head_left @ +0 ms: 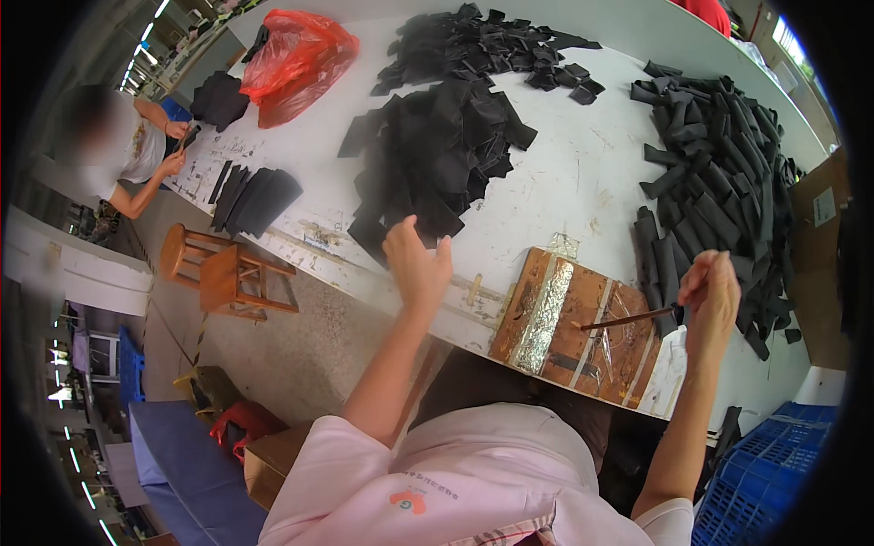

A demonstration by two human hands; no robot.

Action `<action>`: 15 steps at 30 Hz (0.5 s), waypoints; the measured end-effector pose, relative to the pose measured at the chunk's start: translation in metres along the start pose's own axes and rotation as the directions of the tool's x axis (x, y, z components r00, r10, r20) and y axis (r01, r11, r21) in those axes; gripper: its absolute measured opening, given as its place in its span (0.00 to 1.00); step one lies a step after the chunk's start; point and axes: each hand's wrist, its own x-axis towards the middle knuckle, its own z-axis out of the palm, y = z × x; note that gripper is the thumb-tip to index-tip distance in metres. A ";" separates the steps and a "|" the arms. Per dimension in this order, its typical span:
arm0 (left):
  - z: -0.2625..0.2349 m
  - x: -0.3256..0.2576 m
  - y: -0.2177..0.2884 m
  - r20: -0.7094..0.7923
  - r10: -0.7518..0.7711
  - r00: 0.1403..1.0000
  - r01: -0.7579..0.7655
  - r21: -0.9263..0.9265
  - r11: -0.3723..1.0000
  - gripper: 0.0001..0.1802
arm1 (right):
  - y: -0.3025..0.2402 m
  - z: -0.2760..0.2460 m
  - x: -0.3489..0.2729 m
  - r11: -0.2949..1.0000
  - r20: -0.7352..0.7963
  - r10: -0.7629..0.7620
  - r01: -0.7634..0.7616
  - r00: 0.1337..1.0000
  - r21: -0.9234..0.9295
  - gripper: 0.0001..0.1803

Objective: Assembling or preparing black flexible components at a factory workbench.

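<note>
A crumpled red plastic bag (296,59) lies at the far left end of the white table (583,173). Off the table's right end stands a brown cardboard box (819,264) bearing a small white rectangular label (824,207) on its side.

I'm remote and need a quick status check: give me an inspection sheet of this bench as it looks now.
Surface: white table, scuffed and marked, with a brown wooden board patched with shiny tape at its near edge.
Job's things: thin brush-like stick over the board; middle pile of black fabric pieces.
Clutter: further black piles at the far side and at the right; red plastic bag.
Grippers: left hand open, at the middle pile's near edge; right hand pinches the stick.
Cables: nothing seen.
Surroundings: wooden stools, blue crate, another person at the table's left end.
</note>
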 end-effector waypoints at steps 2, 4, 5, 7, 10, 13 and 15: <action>0.007 0.009 -0.016 0.009 0.006 1.000 -0.007 0.159 0.987 0.26 | 0.027 0.002 -0.026 0.991 0.128 0.065 -0.050 0.990 -0.121 0.22; 0.016 0.015 -0.025 0.099 -0.109 0.989 0.067 0.363 0.929 0.23 | 0.055 0.006 -0.045 0.986 0.128 0.076 -0.055 0.989 -0.155 0.21; 0.020 0.018 -0.031 0.101 -0.112 0.989 0.068 0.365 0.929 0.23 | 0.064 0.007 -0.053 0.986 0.129 0.079 -0.058 0.988 -0.156 0.21; 0.024 0.026 -0.045 0.134 -0.057 0.989 -0.011 0.462 0.887 0.19 | 0.077 0.006 -0.064 0.918 0.186 0.061 0.018 0.981 -0.397 0.20; 0.023 0.037 -0.058 0.148 0.027 0.989 -0.083 0.386 0.919 0.14 | 0.092 0.002 -0.070 0.798 0.283 0.017 0.158 0.959 -0.581 0.16; 0.012 0.035 -0.053 0.017 0.083 0.996 -0.085 0.243 0.966 0.10 | 0.105 0.006 -0.077 0.668 0.306 -0.096 0.289 0.947 -0.686 0.12; 0.003 0.028 -0.044 0.000 0.080 0.997 -0.079 0.218 0.973 0.09 | 0.109 0.008 -0.079 0.617 0.288 -0.224 0.364 0.931 -0.697 0.10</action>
